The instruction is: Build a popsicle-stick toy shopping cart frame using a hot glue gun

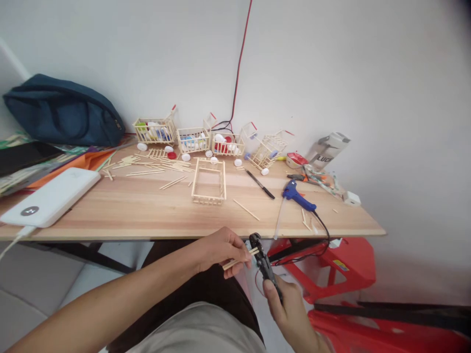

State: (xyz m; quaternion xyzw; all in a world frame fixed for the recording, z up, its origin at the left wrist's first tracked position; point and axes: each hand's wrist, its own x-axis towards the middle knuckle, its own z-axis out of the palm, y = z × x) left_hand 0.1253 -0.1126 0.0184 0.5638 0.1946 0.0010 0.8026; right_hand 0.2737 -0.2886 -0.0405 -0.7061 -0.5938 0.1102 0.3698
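Note:
Pinched in my left hand [231, 250] are thin wooden sticks [231, 264], just in front of the table edge. Their right ends reach the jaws of black cutting pliers [265, 267]. My right hand [289, 311] is wrapped round the pliers' handles, below and to the right of my left hand. Straight ahead on the table stands an open stick frame [209, 200] with short posts. A single stick [246, 209] lies to its right. Whether the jaws touch the sticks is hard to see.
Small stick carts [193, 141] with bottle-cap wheels line the wall. Loose sticks [147, 166] lie at left, near a white power bank [51, 196] and blue bag [66, 113]. A pen [260, 185] and blue glue gun [299, 196] lie right. Red stools [349, 269] stand below.

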